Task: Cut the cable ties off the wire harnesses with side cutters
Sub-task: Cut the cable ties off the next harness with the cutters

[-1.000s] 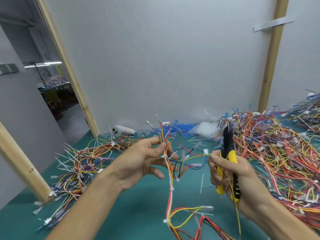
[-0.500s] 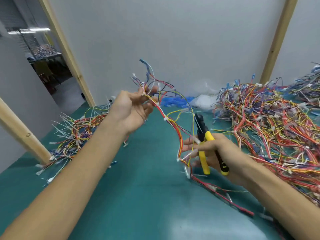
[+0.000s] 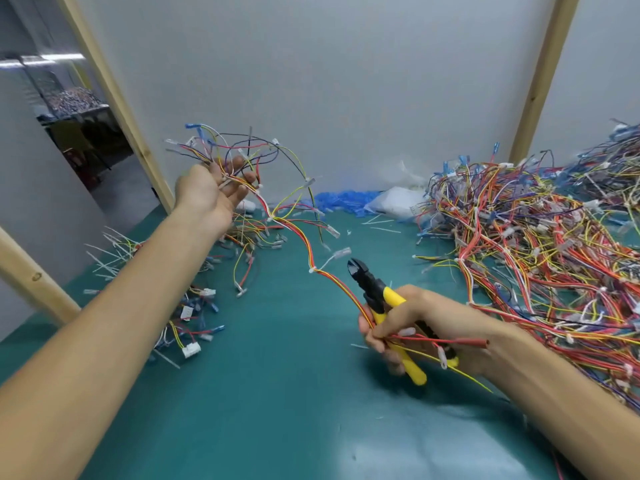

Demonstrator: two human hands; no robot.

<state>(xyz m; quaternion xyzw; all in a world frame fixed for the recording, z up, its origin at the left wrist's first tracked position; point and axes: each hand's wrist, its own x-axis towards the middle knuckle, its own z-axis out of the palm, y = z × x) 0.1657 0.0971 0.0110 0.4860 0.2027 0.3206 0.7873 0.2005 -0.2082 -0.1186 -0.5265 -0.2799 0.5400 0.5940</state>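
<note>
Head view, and the harness [image 3: 308, 251] is strung up off the table [image 3: 277, 403] like a slack rope, slanting from far left and high down to near right and low. Left hand [image 3: 207, 195] has the top end, palm up, fingers half curled with the loose wire ends fanning out between them. Right hand [image 3: 426, 323] is doing double duty: fist wrapped round the yellow handles of the side cutters [image 3: 372, 289], fingers also pinching the harness's bottom end against them.

Now the bit that matters. One white cable tie [image 3: 313, 270] sits on the bundle just up and left of the cutter tip, close but not touching, its tail sticking out to the right towards the blades. The cutter's nose points up and left, nearly along the wires, not across them. Whether the blades are parted I cannot tell from here.

So the right hand is clearly the nearer one, and my read is that it needs a short push forward plus a twist, so the blades come across the tie without nipping a wire.

Big heap of harnesses [image 3: 536, 258] waits on the right; a smaller scatter [image 3: 187, 306] lies under the left forearm.
</note>
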